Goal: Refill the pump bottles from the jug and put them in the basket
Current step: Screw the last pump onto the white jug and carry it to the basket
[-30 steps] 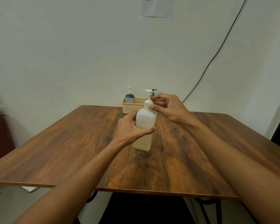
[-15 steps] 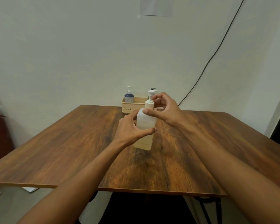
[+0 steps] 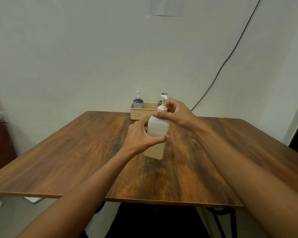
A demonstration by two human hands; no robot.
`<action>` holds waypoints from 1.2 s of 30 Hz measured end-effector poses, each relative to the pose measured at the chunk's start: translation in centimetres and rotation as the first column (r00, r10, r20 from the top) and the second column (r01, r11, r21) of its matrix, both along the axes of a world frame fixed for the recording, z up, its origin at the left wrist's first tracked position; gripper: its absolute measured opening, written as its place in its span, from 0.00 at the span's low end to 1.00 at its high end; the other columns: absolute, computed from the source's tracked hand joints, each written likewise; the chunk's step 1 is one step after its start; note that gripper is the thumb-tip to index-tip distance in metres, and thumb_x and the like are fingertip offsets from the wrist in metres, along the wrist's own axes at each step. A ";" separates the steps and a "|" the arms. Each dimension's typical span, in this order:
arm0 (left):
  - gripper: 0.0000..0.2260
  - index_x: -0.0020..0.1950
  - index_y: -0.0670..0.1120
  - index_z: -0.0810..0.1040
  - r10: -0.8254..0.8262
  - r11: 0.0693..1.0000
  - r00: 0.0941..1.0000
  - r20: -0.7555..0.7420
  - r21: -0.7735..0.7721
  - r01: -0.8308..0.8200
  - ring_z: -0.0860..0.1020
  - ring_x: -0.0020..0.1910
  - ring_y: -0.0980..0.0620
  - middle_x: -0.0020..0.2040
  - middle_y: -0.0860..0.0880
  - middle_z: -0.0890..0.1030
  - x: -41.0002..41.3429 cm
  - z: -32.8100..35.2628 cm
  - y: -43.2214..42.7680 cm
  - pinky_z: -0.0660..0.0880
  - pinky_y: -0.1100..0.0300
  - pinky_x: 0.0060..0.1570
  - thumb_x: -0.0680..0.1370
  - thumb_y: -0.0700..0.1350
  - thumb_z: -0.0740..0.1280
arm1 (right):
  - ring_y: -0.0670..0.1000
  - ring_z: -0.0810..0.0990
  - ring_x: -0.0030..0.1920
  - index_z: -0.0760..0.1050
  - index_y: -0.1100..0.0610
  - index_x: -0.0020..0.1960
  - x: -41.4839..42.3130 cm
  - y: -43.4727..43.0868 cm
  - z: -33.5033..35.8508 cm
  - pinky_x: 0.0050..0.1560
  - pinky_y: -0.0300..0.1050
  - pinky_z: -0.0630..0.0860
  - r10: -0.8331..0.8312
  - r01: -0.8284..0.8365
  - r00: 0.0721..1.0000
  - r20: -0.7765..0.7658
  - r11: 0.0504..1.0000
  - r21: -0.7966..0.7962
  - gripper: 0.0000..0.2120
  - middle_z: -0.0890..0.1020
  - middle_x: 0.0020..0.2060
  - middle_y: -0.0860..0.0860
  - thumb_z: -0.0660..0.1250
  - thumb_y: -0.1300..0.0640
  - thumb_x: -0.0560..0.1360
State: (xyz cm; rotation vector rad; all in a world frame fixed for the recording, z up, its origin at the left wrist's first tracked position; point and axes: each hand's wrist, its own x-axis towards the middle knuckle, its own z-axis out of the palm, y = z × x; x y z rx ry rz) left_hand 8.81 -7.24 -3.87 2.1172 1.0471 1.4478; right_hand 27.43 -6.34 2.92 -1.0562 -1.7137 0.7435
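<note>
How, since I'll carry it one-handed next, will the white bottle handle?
Its flat sides suggest the bottle won't roll. Tall and narrow, it could tip if pushed near the pump. The left hand wraps its body, so one-handed carrying seems feasible.

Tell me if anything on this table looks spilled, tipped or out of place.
Nothing stands out. No spill shows on the table. The white pump bottle leans slightly, gripped by the left hand and the right hand. The blue bottle stands upright in the basket.
</note>
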 end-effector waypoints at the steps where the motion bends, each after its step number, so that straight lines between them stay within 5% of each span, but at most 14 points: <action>1: 0.39 0.71 0.52 0.76 0.001 1.000 1.000 0.000 0.001 -0.001 0.83 0.54 0.56 0.61 0.54 0.83 0.0 0.1 0.0 0.84 0.60 0.49 0.64 0.68 0.78 | 0.46 0.86 0.52 0.78 0.57 0.59 0.0 -0.1 0.0 0.52 0.44 0.83 0.027 -0.027 1.000 -0.002 0.999 -0.026 0.27 0.86 0.52 0.50 0.82 0.43 0.67; 5: 0.38 0.70 0.54 0.77 -0.002 1.000 1.000 -0.004 0.001 0.002 0.82 0.53 0.60 0.58 0.57 0.84 0.0 0.4 0.1 0.82 0.62 0.49 0.64 0.67 0.78 | 0.50 0.81 0.69 0.82 0.53 0.68 1.5 -0.5 1.5 0.68 0.53 0.79 0.190 -0.197 0.979 -0.073 0.976 -0.091 0.20 0.84 0.65 0.48 0.73 0.45 0.79; 10: 0.38 0.70 0.54 0.77 -0.009 1.000 1.000 -0.002 0.008 0.009 0.82 0.52 0.60 0.59 0.56 0.84 0.0 0.4 0.2 0.82 0.63 0.49 0.63 0.69 0.77 | 0.47 0.82 0.64 0.87 0.47 0.55 1.9 -0.8 3.0 0.66 0.50 0.75 0.048 -0.063 0.971 0.234 0.996 0.059 0.09 0.87 0.59 0.46 0.76 0.45 0.77; 16: 0.39 0.70 0.55 0.77 0.000 1.000 1.000 -0.017 -0.014 0.000 0.83 0.52 0.59 0.59 0.57 0.83 0.8 -0.5 0.4 0.83 0.62 0.48 0.63 0.70 0.77 | 0.57 0.85 0.51 0.79 0.62 0.53 0.1 -0.9 1.8 0.54 0.55 0.83 -0.221 0.163 0.931 0.291 0.964 0.212 0.28 0.86 0.51 0.57 0.81 0.40 0.70; 23: 0.36 0.68 0.57 0.78 -0.014 1.000 1.000 0.001 -0.025 0.014 0.81 0.51 0.66 0.55 0.60 0.83 0.6 -0.4 0.3 0.80 0.67 0.46 0.63 0.69 0.78 | 0.46 0.84 0.62 0.86 0.52 0.62 2.9 -1.2 3.0 0.65 0.47 0.79 0.111 -0.104 0.944 0.312 0.994 -0.040 0.15 0.88 0.58 0.46 0.73 0.46 0.80; 26: 0.37 0.68 0.57 0.78 -0.029 0.999 0.999 0.011 -0.017 0.030 0.81 0.51 0.65 0.56 0.60 0.83 0.7 -0.4 0.0 0.78 0.70 0.44 0.63 0.70 0.77 | 0.45 0.84 0.59 0.87 0.52 0.55 2.7 -1.1 3.1 0.63 0.45 0.76 0.006 -0.034 0.932 0.361 0.997 0.072 0.15 0.88 0.54 0.47 0.76 0.43 0.76; 31: 0.38 0.67 0.53 0.79 -0.024 0.999 1.000 0.009 -0.030 0.024 0.83 0.52 0.59 0.56 0.55 0.85 1.1 -0.4 0.0 0.84 0.57 0.50 0.62 0.70 0.77 | 0.45 0.79 0.38 0.76 0.54 0.40 0.7 -0.9 0.8 0.39 0.41 0.78 -0.187 0.151 0.963 0.192 0.970 0.188 0.21 0.83 0.39 0.50 0.84 0.43 0.67; 36: 0.38 0.68 0.54 0.79 -0.025 0.999 1.000 0.010 -0.045 0.025 0.82 0.54 0.58 0.58 0.54 0.84 0.8 -0.5 0.0 0.83 0.56 0.51 0.62 0.70 0.76 | 0.49 0.85 0.53 0.80 0.53 0.54 1.2 -0.8 0.5 0.52 0.48 0.82 -0.065 0.053 0.978 0.197 0.996 0.067 0.21 0.86 0.53 0.49 0.78 0.38 0.72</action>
